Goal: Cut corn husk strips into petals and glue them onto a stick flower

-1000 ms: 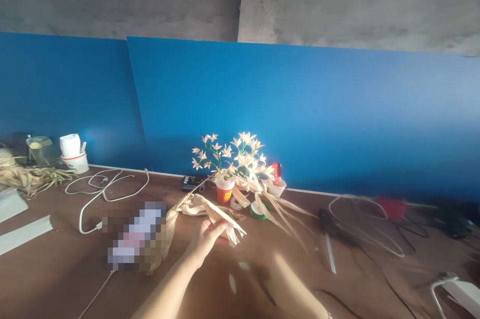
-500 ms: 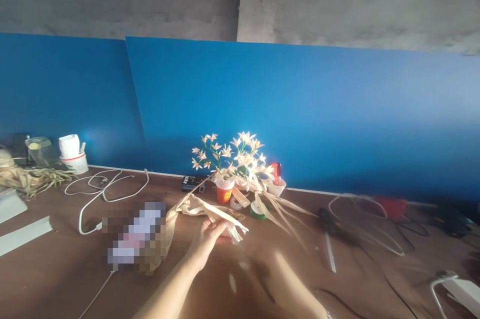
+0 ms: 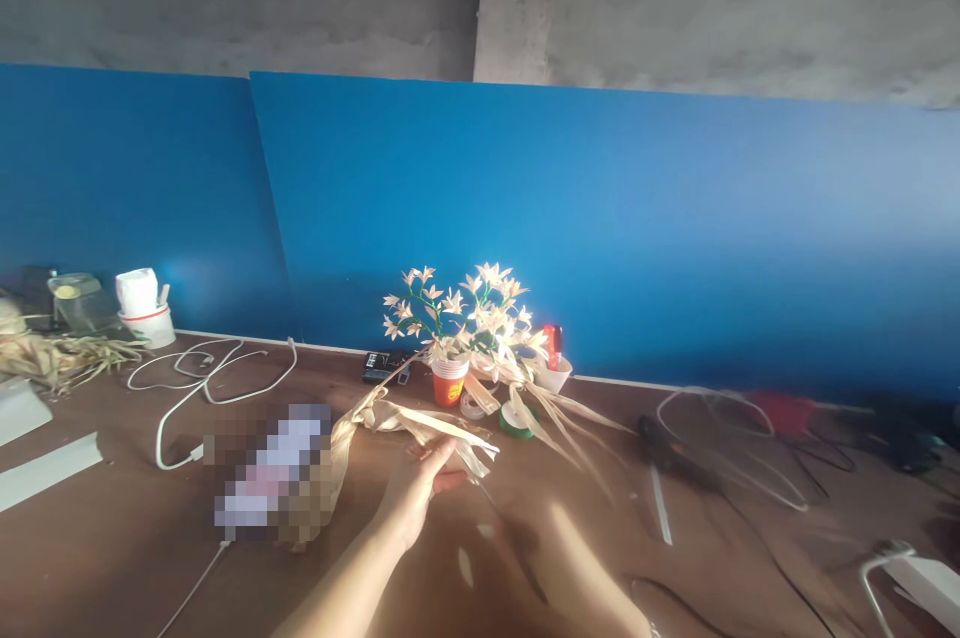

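My left hand (image 3: 420,483) pinches the free end of a pale dried corn husk (image 3: 431,420) between thumb and fingers, above the brown table. The husk trails back to the left in a crumpled, twisted length. My right forearm (image 3: 589,568) comes in from the lower right; its hand is smeared and fades out, so its fingers cannot be made out. Behind the husk, a bunch of cream-coloured flowers (image 3: 491,318) on green stems stands at an orange-red paper cup (image 3: 449,386). Long husk strips (image 3: 559,418) spread out to the right of the flowers.
A green-edged tape roll (image 3: 517,418) lies beside the cup. A pixelated phone-like object (image 3: 274,468) and a white cable (image 3: 217,388) are on the left. More husks (image 3: 67,358) lie far left. A dark-handled tool (image 3: 675,463) rests right. A blue partition (image 3: 525,218) closes off the back.
My left hand has turned slightly, and the husk's free end has shifted a little to the right and lies straighter. My right forearm has hardly moved.
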Demonstrator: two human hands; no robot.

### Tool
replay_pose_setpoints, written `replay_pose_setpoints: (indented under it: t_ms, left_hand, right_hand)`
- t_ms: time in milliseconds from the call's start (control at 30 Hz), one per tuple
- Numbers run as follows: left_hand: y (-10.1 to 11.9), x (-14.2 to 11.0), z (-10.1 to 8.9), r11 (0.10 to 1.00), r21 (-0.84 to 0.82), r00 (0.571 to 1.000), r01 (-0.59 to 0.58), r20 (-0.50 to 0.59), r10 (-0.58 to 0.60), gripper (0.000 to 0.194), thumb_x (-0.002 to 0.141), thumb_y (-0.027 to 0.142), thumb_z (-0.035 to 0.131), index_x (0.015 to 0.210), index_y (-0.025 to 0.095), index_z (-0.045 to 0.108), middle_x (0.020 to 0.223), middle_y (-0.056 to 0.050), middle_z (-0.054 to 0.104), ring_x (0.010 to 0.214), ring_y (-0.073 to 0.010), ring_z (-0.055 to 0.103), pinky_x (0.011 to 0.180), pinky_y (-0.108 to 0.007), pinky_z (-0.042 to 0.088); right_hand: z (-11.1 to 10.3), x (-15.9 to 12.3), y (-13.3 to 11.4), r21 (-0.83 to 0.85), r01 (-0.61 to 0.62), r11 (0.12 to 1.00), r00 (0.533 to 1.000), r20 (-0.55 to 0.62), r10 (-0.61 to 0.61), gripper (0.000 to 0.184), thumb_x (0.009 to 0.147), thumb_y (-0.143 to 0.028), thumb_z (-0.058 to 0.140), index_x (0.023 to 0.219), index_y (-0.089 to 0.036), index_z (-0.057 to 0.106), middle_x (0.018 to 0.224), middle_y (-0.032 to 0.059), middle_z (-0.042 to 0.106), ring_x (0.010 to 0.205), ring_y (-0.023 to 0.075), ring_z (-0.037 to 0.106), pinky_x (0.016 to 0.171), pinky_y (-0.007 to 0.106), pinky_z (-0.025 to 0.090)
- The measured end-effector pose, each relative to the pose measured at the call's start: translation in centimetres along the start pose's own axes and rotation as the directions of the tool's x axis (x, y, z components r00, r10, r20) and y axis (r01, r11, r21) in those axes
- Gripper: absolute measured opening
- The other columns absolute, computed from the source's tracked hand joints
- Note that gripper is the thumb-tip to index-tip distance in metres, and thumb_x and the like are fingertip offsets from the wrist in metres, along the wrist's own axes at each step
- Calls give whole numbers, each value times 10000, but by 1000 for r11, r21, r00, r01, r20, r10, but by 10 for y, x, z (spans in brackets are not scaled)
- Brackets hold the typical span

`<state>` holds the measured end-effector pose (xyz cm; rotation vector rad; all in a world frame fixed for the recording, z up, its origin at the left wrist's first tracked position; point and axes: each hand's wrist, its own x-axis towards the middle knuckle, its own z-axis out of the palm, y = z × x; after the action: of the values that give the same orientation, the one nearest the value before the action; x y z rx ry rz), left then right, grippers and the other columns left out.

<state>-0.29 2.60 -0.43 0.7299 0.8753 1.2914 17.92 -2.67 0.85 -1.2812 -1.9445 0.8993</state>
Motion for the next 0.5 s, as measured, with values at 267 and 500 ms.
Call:
replay_pose_setpoints:
  t_ms: [267,500]
  left_hand:
    - [-6,-6,9,992,-128,995,-1,-101,-12,363,627,337,826,926,170,706,944,-54,746,871,-224,686,747,-345,578]
    - [-6,-9,13,985,-175,992,8,-119,-29,366,627,317,831,931,166,693,928,-48,747,845,-210,695,744,-338,585]
  right_hand:
    - [5,-1,12,-33,-18,999,998,-55,16,321,811,-404,534,667,-140,647,536,-4,537,529,112,415,496,221,369]
    - [6,0,14,-43,-27,999,999,-45,25,202,769,-251,498,674,-136,634,600,15,557,574,121,425,532,228,372]
